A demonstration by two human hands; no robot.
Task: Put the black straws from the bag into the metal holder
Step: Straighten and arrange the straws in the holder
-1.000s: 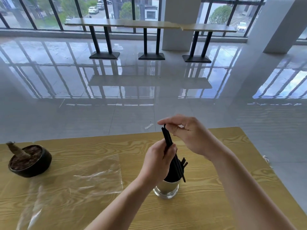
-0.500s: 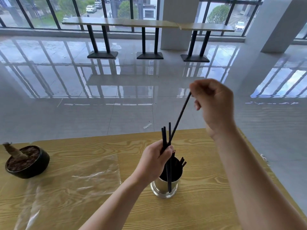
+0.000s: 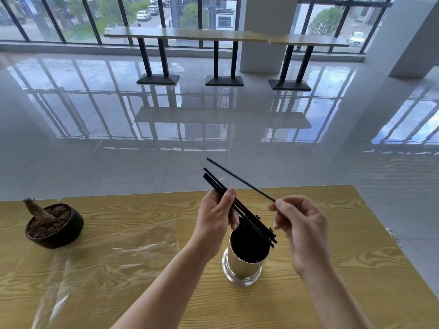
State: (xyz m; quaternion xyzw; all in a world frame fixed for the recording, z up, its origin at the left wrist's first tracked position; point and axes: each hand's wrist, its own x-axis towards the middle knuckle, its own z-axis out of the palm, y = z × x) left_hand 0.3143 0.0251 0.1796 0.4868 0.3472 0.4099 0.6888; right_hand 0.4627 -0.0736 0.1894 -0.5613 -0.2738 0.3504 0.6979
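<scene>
Black straws [image 3: 237, 207] in a bunch, left hand [image 3: 215, 222] squeezed around them above the metal cup [image 3: 244, 264], right hand [image 3: 300, 224] pinching one straw [image 3: 240, 179], clear bag [image 3: 107, 255] flat on the wooden table [image 3: 344, 269]

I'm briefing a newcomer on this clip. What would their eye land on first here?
Most likely the two hands at table centre: the left hand grips a slanted bundle of straws above the metal holder, while the right hand pinches a single straw beside it. Next, the crinkled clear bag lying flat to the left, and the dark bowl at the table's far left.
</scene>
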